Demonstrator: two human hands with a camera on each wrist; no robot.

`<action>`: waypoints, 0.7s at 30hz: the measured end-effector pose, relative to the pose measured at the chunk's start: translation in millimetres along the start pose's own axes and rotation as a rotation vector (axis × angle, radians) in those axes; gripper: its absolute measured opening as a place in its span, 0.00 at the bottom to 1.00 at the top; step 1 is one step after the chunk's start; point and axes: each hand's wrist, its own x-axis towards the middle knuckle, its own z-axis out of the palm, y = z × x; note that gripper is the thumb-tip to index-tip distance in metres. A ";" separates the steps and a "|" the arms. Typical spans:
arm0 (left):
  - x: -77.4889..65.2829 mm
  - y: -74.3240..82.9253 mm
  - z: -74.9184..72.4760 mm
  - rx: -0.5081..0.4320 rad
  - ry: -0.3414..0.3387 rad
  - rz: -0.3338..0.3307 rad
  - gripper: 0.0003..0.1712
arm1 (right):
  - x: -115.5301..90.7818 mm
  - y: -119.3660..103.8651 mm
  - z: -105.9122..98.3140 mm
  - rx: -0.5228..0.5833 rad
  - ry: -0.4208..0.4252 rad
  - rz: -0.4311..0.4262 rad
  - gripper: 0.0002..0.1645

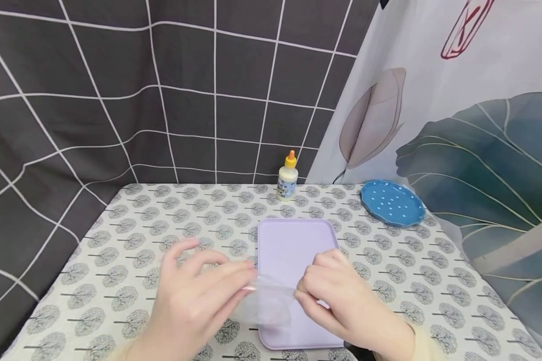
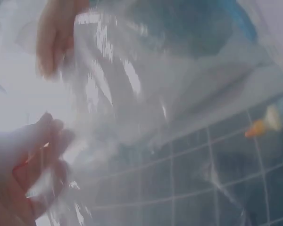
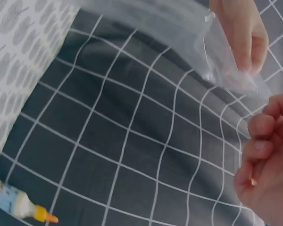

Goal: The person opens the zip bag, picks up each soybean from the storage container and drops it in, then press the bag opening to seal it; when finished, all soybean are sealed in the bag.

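Note:
A clear plastic bag [image 1: 268, 303] is stretched between my two hands, over the near part of a light purple tray [image 1: 293, 240]. My left hand [image 1: 198, 296] pinches its left side, with the other fingers spread. At the opposite edge, the thumb and curled fingers of my right hand [image 1: 341, 296] pinch a corner of the film. In the right wrist view the bag [image 3: 188, 35] runs up from the right fingertips, with my left hand [image 3: 245, 37] behind its edge. Shiny creases in the bag [image 2: 118, 80] fill much of the left wrist view.
Behind the tray stands a small bottle [image 1: 286, 183] with a yellow and orange cap. A blue scalloped plate [image 1: 392, 203] with white dots lies at the back right. A tree-patterned cloth [image 1: 162, 215] covers the table, with a dark checked curtain [image 1: 185, 115] behind it.

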 end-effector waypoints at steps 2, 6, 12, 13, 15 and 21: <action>1.8 2.5 2.4 -0.011 0.010 -0.005 0.13 | -3.5 0.2 4.9 0.001 0.023 0.023 0.15; 3.2 0.7 1.6 -0.025 0.041 -0.074 0.14 | -18.3 0.5 13.8 -0.054 -0.003 0.160 0.20; 1.3 -8.4 -5.4 -0.027 0.048 -0.115 0.14 | -36.3 0.1 38.0 -0.109 -0.076 0.195 0.13; 0.2 -10.4 -6.9 -0.018 0.044 -0.126 0.15 | -37.6 0.1 41.2 -0.096 -0.066 0.188 0.10; -2.3 -14.6 -11.3 0.002 0.025 -0.172 0.18 | -39.4 1.0 46.0 -0.072 -0.036 0.186 0.07; -8.1 -26.5 -29.1 0.007 -0.071 -0.357 0.24 | -43.0 5.2 49.3 -0.036 0.013 0.243 0.08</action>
